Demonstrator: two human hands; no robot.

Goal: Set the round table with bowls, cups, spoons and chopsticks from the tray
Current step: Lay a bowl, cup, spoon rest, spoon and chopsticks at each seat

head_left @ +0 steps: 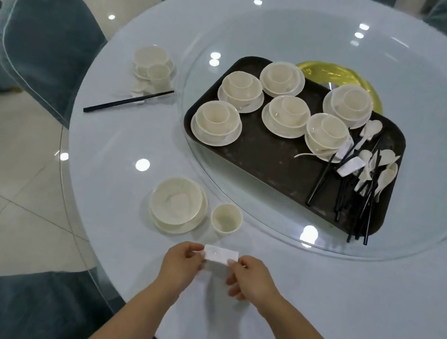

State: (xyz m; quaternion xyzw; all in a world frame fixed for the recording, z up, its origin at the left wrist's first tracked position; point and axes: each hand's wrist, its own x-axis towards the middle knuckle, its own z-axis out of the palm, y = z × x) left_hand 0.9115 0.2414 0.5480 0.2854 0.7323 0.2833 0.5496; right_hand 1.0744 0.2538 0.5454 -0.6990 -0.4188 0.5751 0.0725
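Both hands hold a small white packet over the bench's near edge.

The left hand [183, 264] and right hand [252, 279] each pinch an end of the packet [220, 255], just near of a bowl [177, 204] and cup [226, 218]; the tray [271, 160] sits farther back.

both hands [181, 263] pinching white packet [219, 255], tray [263, 158] beyond

The bench [118, 150] is presenting a glossy glass top that is reflecting ceiling lights. The tray [262, 161] is showing a dark, matt, scuffed surface, while the bowls [177, 203] and cup [226, 219] are appearing as smooth, glazed cream ceramic. The chairs [44, 42] are wearing soft blue-grey cloth covers.
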